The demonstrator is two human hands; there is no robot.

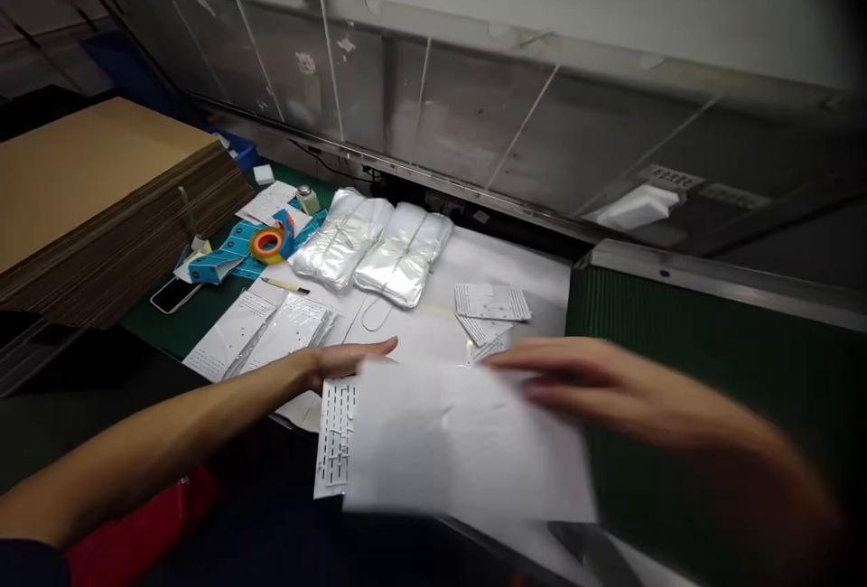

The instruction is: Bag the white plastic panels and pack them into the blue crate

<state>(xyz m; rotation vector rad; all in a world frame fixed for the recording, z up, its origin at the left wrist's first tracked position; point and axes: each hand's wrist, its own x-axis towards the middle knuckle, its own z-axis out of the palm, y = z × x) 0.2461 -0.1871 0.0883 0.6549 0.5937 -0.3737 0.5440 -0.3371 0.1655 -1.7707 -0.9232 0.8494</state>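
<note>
My left hand (345, 361) grips the edge of a white card with rows of short black dashes (333, 447). Its thumb points to the right, and the other fingers are hidden under the card. In front of that card hangs a plain white sheet (461, 442), smeared by motion. The fingers of my right hand (589, 379), also blurred, pinch this sheet at its upper right. Just beyond, several similar dashed cards (491, 302) lie loosely on the white table covering (433, 334).
Two tied bundles of clear plastic bags (399, 253) lie beyond my hands. To the left are bagged printed sheets (281, 330), a cutter knife (285, 286), a tape roll (267, 245), a phone (174, 294) and a cardboard stack (115, 181). A green belt (677, 361) runs at right.
</note>
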